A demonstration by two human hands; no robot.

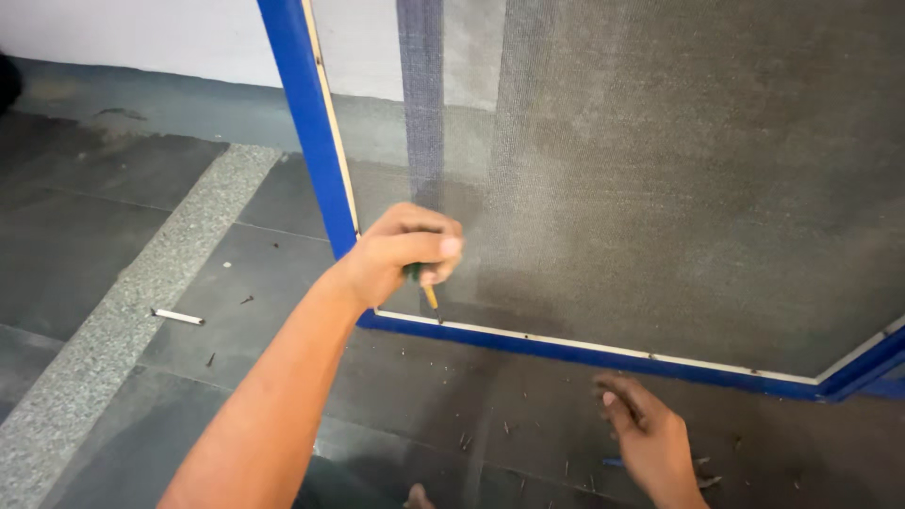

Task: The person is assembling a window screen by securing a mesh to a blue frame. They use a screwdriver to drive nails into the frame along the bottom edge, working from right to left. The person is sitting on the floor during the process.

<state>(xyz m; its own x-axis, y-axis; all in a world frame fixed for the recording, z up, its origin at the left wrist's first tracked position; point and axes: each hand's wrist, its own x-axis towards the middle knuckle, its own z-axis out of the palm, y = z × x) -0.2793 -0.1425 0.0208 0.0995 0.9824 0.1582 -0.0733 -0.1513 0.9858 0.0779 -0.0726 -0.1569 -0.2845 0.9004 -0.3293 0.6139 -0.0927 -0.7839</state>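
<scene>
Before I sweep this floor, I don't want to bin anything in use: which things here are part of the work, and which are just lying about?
In use:
- blue frame with its grey mesh
- screwdriver, gripped in the left hand, tip at the pale strip
- small nails or screws the right hand reaches among

Lying about:
- white stick on the floor

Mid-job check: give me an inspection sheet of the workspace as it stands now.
Surface: dark tiled floor with a speckled grey strip.
Job's things: blue frame with grey mesh screen and a pale strip along its inner edge; small tool pointed at the bottom rail.
Clutter: small nails scattered on the floor; a short white piece lying apart.
Grippers: left hand closed on the tool; right hand down at the floor among the nails.
Cables: nothing seen.
Surroundings: pale wall behind.
</scene>
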